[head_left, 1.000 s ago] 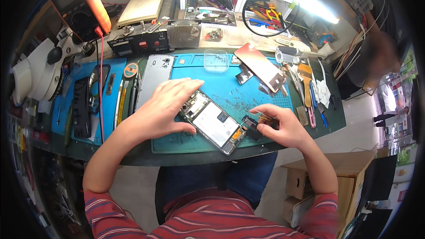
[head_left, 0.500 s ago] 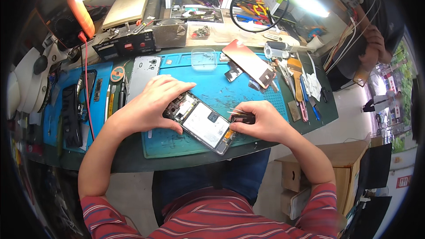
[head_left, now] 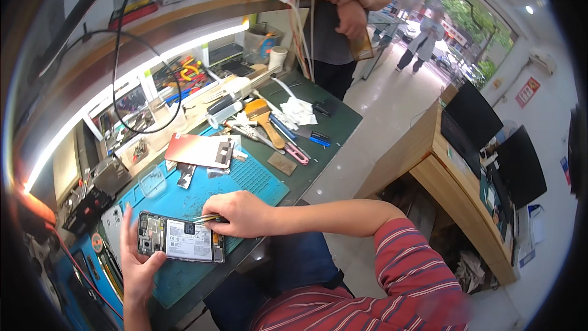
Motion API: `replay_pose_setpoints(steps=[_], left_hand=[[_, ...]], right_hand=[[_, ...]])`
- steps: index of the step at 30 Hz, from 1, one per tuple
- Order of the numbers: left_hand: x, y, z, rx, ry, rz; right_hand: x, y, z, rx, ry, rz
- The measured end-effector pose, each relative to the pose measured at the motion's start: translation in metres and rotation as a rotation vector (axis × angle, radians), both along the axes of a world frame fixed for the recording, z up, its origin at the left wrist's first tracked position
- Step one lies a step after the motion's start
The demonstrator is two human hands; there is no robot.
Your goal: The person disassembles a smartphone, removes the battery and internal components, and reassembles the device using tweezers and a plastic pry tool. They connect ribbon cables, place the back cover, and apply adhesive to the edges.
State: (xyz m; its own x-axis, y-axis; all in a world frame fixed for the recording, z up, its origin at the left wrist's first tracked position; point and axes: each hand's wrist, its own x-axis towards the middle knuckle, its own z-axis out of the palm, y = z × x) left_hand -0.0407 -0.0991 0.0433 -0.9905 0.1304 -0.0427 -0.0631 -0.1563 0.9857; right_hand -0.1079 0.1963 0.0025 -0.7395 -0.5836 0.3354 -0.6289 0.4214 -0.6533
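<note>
My left hand point(head_left: 138, 270) holds the left end of an opened phone point(head_left: 188, 242), thumb on its lower edge and fingers along the end. The phone shows its white battery and bare circuitry, over a blue work mat point(head_left: 257, 181). My right hand point(head_left: 239, 213) is closed on thin tweezers point(head_left: 205, 218) at the phone's right end; whatever lies under those fingers is hidden. Beyond the phone are a small clear tray point(head_left: 152, 181), a red phone back panel point(head_left: 197, 150) and small dark parts point(head_left: 185, 176). A silver phone back point(head_left: 112, 224) lies left of my left hand.
Brushes point(head_left: 263, 122), hand tools and white tissue point(head_left: 297, 110) crowd the bench's right side. A person with crossed forearms point(head_left: 343, 0) stands at its far end. A wooden desk point(head_left: 465, 208) with dark monitors point(head_left: 514, 165) is to the right; another person point(head_left: 421, 43) stands by the doorway.
The view has swung to the right, showing more doorway and desk. My right hand has moved onto the phone's right end, covering the dark part it held beside it earlier.
</note>
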Motion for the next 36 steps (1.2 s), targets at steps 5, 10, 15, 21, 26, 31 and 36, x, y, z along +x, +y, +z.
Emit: replay_pose_setpoints(steps=[5, 10, 15, 21, 26, 31, 36], left_hand=[[0.015, 0.021, -0.039, 0.234, -0.047, -0.067], [0.019, 0.042, -0.045, 0.106, 0.081, -0.066], [0.012, 0.066, -0.032, 0.167, -0.050, 0.082], [0.011, 0.068, -0.026, 0.213, -0.072, 0.117], [0.012, 0.055, -0.034, 0.231, -0.044, 0.082], [0.011, 0.058, -0.020, 0.109, -0.055, 0.091], [0.014, 0.007, -0.061, 0.050, -0.169, 0.276]], right_hand=[[0.013, -0.006, -0.016, -0.081, 0.183, -0.067], [0.019, -0.011, -0.016, -0.111, 0.310, -0.060], [0.017, -0.010, -0.018, -0.045, 0.385, -0.094], [0.013, -0.015, -0.019, -0.160, 0.244, -0.120], [0.005, -0.004, 0.017, -0.175, -0.226, -0.069], [-0.020, 0.024, 0.019, 0.000, -0.159, -0.107], [0.009, 0.022, -0.005, -0.022, 0.112, -0.302]])
